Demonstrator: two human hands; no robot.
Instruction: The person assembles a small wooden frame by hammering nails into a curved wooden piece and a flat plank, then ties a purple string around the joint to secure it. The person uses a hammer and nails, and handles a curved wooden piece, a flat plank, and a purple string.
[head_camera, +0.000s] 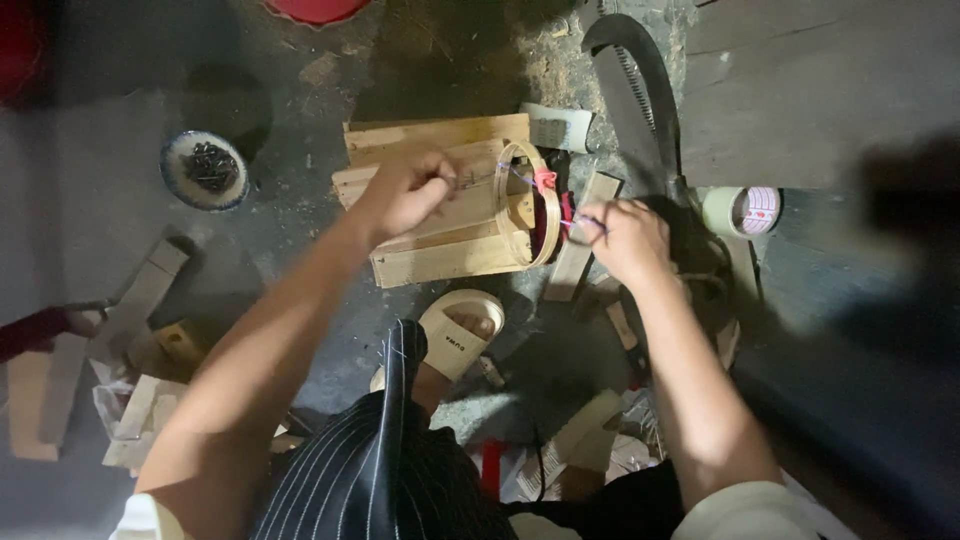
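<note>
A grey concrete floor (120, 230) strewn with sawdust fills the frame. At the upper centre lies a stack of wooden blocks (440, 205), pale planks laid one on another. Curving down from the top right is a large saw blade (632, 90) with a dark back and toothed edge. At the lower left lie scattered wood offcuts (140, 300). At the lower centre a foot in a cream sandal (458, 335) rests on the floor, beside striped dark trousers.

Against the right end of the blocks stands a thin bamboo hoop (528, 205), upright on its edge, with a red tie at its upper right. The left hand (405, 195), just left of the hoop over the blocks, is clenched, pinching a thin strand whose end runs toward the hoop. The right hand (625, 240), right of the hoop, is closed on the other end of a thin string (575, 222) stretched from the hoop.

At the upper left sits a small round bowl of nails (205, 170). At the right edge of centre lies a roll of tape (742, 210).
</note>
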